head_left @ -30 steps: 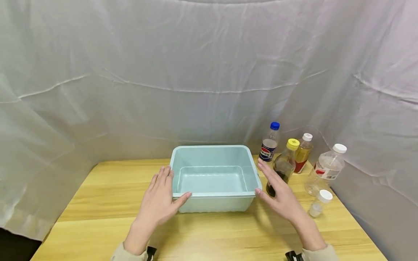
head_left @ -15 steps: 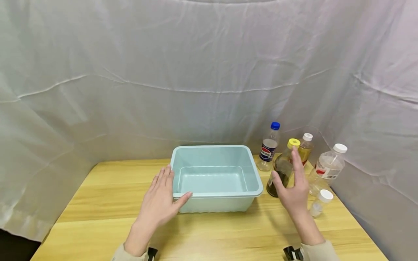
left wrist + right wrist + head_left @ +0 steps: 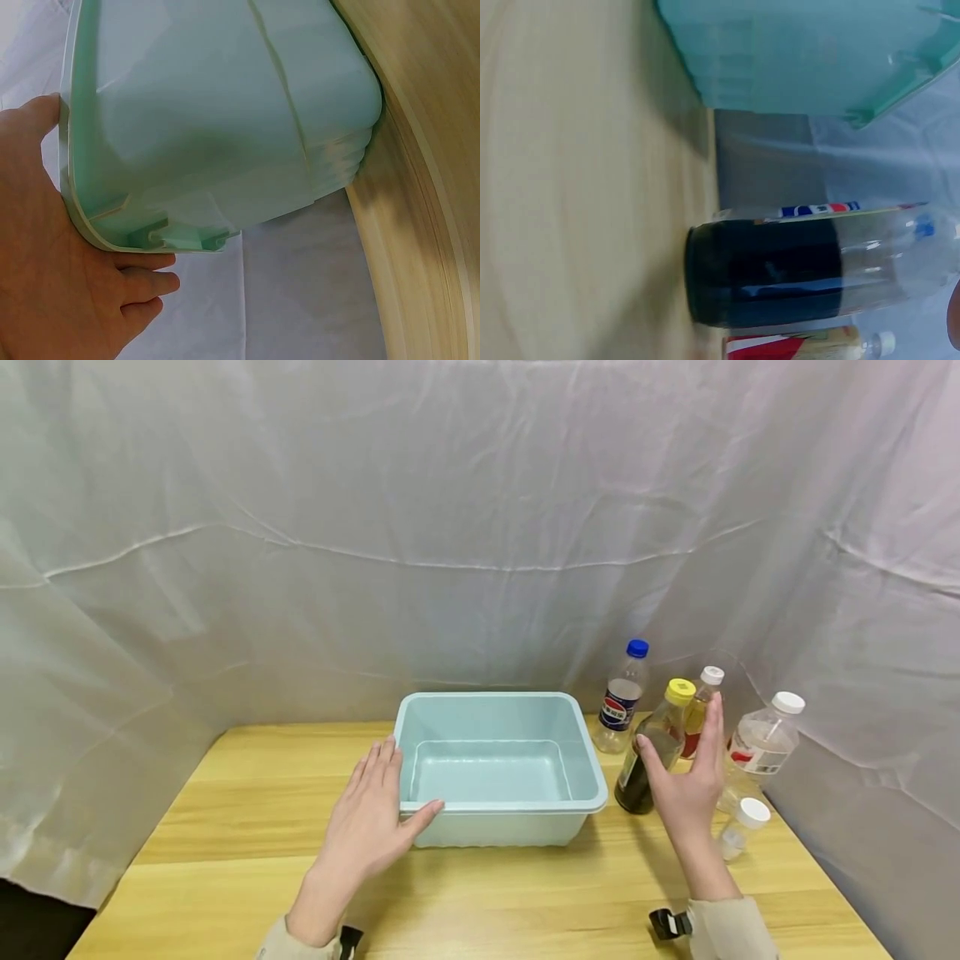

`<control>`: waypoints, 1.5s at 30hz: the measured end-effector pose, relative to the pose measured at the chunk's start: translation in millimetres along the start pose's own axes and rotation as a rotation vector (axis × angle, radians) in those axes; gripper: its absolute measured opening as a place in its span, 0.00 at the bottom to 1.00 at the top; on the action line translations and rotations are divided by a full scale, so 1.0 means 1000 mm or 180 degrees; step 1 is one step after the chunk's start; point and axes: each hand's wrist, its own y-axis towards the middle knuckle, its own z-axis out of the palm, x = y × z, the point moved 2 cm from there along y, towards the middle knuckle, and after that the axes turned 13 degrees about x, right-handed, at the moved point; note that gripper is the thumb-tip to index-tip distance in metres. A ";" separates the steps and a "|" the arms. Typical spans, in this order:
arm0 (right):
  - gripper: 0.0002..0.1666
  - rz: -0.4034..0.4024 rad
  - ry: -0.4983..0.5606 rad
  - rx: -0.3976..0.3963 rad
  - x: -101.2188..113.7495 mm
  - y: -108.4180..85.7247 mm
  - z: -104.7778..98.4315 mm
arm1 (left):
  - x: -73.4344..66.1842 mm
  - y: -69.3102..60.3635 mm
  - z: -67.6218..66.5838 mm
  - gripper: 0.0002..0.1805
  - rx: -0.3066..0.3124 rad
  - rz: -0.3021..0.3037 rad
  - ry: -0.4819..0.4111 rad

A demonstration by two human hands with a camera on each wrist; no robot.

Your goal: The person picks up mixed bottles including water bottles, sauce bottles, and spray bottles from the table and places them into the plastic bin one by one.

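Note:
A pale blue-green plastic bin (image 3: 502, 808) stands at the middle of the wooden table. My left hand (image 3: 366, 818) rests at its front left corner, fingers straight along the outside and thumb by the front rim. The left wrist view shows that hand against the rim of the bin (image 3: 195, 112). To the right of the bin stands an upright bottle of dark liquid with a yellow cap (image 3: 681, 690). My right hand (image 3: 686, 789) is raised just in front of it, thumb and fingers spread, holding nothing. In the right wrist view only a fingertip shows near the dark bottle (image 3: 772, 270).
Behind the dark bottle stand a blue-capped cola bottle (image 3: 619, 710) and a bottle of amber liquid (image 3: 693, 727). A large clear bottle (image 3: 761, 747) and a small white-lidded jar (image 3: 738, 835) are at the right edge. Grey curtain (image 3: 480, 527) hangs around the table (image 3: 480, 902).
My right hand has left the bin's right rim and moved right, to the dark bottle, with its fingers turning upward. My left hand has stayed on the bin. The view has shifted slightly.

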 end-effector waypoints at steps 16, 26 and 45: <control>0.64 -0.0087 -0.0221 0.0310 -0.016 -0.012 0.008 | 0.000 -0.003 -0.002 0.57 -0.0009 -0.0006 -0.0022; 0.61 -0.0036 -0.0331 0.0371 -0.018 -0.016 0.010 | 0.000 -0.002 -0.001 0.57 0.0006 -0.0016 -0.0001; 0.60 -0.0156 -0.0308 0.0281 -0.018 -0.016 0.008 | 0.000 -0.002 -0.001 0.57 -0.0046 -0.0001 0.0020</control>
